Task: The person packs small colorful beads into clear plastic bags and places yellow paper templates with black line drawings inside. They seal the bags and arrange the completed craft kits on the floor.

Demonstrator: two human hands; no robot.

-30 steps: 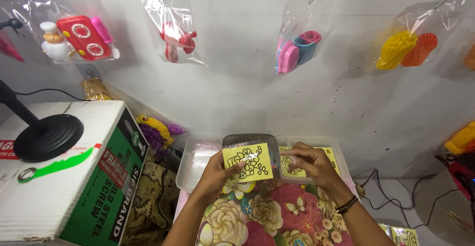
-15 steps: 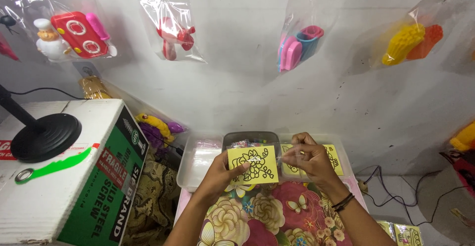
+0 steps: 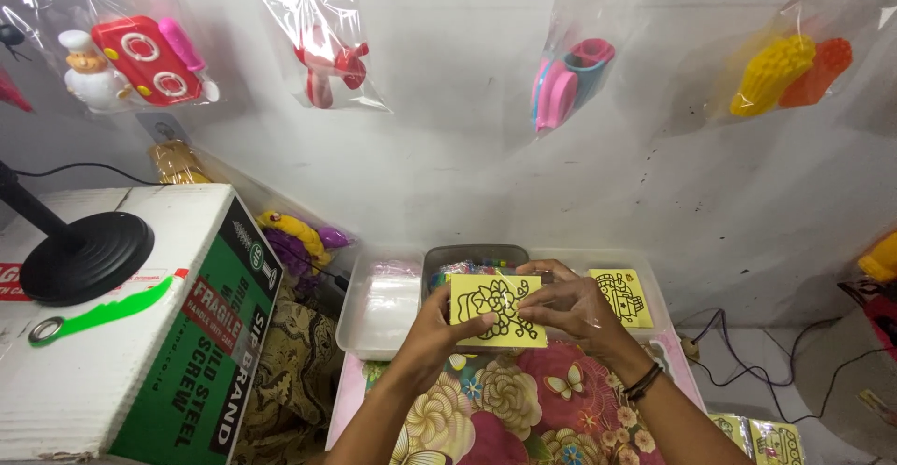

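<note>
I hold a small yellow card with a black line drawing (image 3: pixel 497 311) between both hands, above a flowered cloth (image 3: pixel 523 409). My left hand (image 3: pixel 432 327) grips its left edge from below. My right hand (image 3: pixel 570 304) pinches its right side with the fingertips. Behind the card stands a dark grey tray (image 3: pixel 472 257) with small coloured items inside. Another yellow drawing card (image 3: pixel 621 295) lies in a clear tray (image 3: pixel 654 297) to the right.
A clear tray (image 3: pixel 383 311) with plastic bags sits to the left. A white and green cardboard box (image 3: pixel 149 334) carries a black lamp base (image 3: pixel 86 255). Bagged plastic toys (image 3: pixel 327 40) hang on the wall. Cables (image 3: pixel 747 362) lie at right.
The card stays between both hands over the trays. My right hand has shifted slightly along its right edge. The view has tilted a little.
</note>
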